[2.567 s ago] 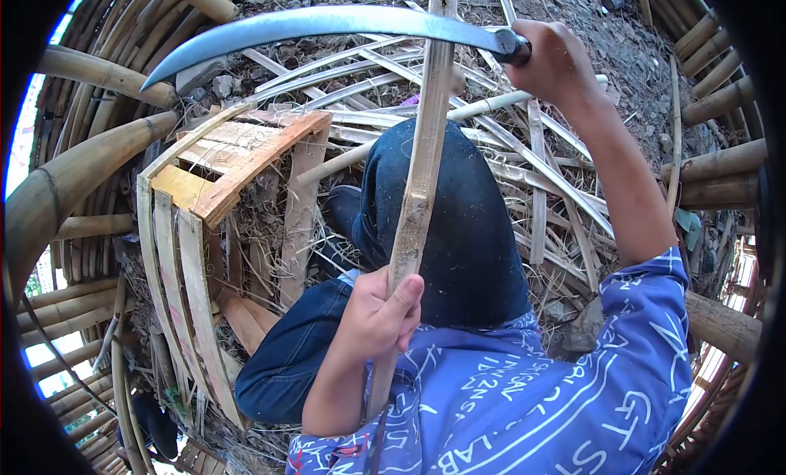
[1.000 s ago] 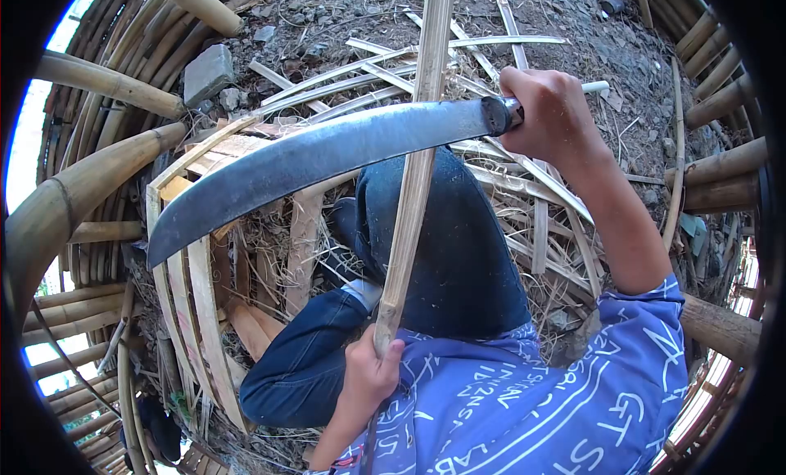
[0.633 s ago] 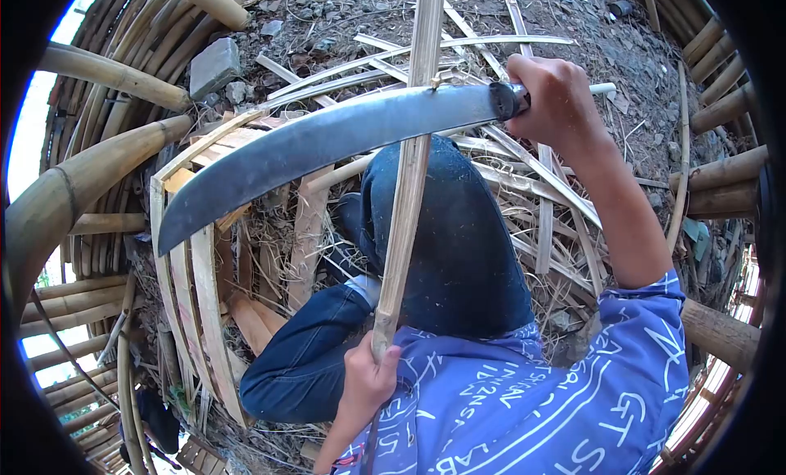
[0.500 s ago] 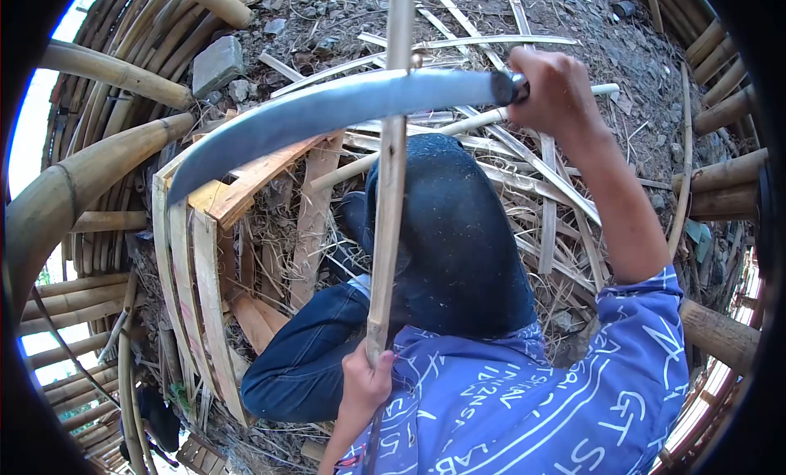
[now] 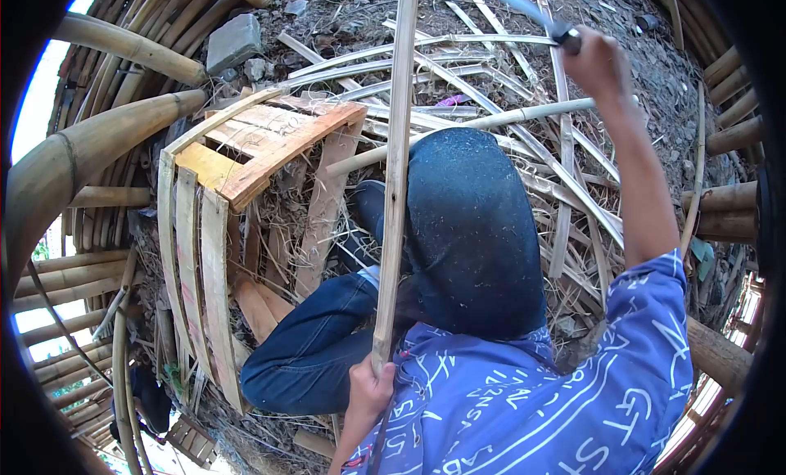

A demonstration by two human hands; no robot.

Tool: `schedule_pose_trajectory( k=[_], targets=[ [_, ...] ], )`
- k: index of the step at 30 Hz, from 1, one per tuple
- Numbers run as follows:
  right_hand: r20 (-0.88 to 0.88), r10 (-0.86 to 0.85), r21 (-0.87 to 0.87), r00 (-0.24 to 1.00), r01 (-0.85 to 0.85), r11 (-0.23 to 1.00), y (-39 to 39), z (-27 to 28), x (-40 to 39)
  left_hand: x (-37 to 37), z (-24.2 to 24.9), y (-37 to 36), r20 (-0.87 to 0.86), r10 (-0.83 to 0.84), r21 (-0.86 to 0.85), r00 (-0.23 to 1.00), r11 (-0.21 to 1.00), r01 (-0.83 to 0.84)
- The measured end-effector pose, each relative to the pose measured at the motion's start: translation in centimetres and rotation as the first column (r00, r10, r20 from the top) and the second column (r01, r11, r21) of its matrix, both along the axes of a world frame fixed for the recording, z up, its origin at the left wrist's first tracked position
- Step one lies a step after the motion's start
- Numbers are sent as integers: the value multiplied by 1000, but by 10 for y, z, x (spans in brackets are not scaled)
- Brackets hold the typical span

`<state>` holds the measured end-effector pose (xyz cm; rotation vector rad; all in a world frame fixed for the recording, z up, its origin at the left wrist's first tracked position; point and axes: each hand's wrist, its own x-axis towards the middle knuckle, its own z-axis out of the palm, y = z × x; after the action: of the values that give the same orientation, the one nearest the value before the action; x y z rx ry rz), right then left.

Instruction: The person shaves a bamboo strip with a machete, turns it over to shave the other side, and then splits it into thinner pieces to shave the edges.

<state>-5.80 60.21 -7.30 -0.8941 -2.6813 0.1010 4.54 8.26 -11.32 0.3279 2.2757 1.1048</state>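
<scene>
My left hand is closed round the lower end of a long, pale, fibrous split-bamboo strip standing nearly upright over my blue-jeaned knee. My right hand is clenched on the dark handle of a curved steel blade, raised above strewn bamboo slats on the dirt ground.

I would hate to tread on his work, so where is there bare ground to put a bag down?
Barest is the gravelly dirt at top right, beyond the split strips. The wooden crate, bamboo poles and straw crowd the left; the strip in his left hand crosses the middle.
</scene>
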Motion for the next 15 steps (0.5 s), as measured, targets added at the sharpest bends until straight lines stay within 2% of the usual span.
schedule_pose_trajectory(
  k=[2, 3, 5, 6, 10, 12, 14, 15],
  targets=[
    [-42, -130, 74, 991, 133, 988, 24, 6, 8, 3, 1, -4, 35, 30, -12, 999, 999, -30],
    [-49, -113, 73, 992, 116, 991, 32, 2, 14, -1, 3, 0, 25, 27, -5, 999, 1000, -27],
    [-206, -46, -7, 977, 46, 999, 34, -4, 34, -11, 8, 7, 6, 30, 9, 1000, 1000, -30],
    [-212, -41, -2, 976, 41, 999, 24, -3, 40, -16, 11, 11, -8, 31, 28, 999, 999, -31],
    [-357, -34, -303, 933, -82, 950, -35, 5, 67, -30, 18, 17, -33, -46, 33, 998, 998, 48],
    [-412, -36, -331, 910, -113, 937, -68, 16, 78, -35, 21, 21, -33, -98, 13, 995, 995, 99],
    [-555, -31, -447, 831, -266, 854, -87, 13, 87, -35, 18, 17, -37, -120, 1, 992, 993, 120],
    [-572, -33, -479, 819, -302, 824, -96, 16, 90, -35, 16, 14, -28, -116, -8, 993, 993, 116]
  ],
)
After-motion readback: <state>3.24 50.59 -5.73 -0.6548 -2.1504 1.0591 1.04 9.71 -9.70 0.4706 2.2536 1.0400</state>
